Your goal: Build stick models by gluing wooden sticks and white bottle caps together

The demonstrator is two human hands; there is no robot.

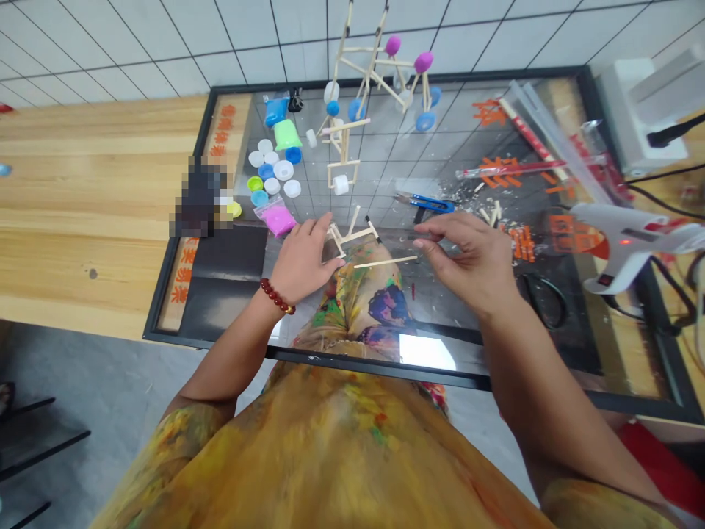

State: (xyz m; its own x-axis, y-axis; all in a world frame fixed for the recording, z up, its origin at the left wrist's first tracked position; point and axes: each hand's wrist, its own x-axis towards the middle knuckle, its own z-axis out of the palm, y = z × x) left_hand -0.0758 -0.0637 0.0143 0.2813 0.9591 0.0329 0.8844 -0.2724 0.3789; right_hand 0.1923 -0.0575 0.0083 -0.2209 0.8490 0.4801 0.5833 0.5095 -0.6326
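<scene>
My left hand (306, 256) rests low over the glass, thumb and index finger at either end of the near side of a small frame of thin wooden sticks (357, 236). A black mark shows on the frame's far end. My right hand (468, 253) hovers to the right, thumb and index finger pinched together. Something small and dark may be at their tips, too small to name. Between the hands lies a loose wooden stick (385, 261), its right end just short of my right thumb. Blue thread snips (425, 203) lie beyond my right hand.
Stick figures with coloured clay (380, 73) stand at the back. Bottle caps (283, 170) and clay bags (276, 218) lie left. At right are a hot glue gun (620, 246), its cable, stick offcuts (493, 214) and plastic packets (532, 167). A black frame edge (380, 365) borders the glass.
</scene>
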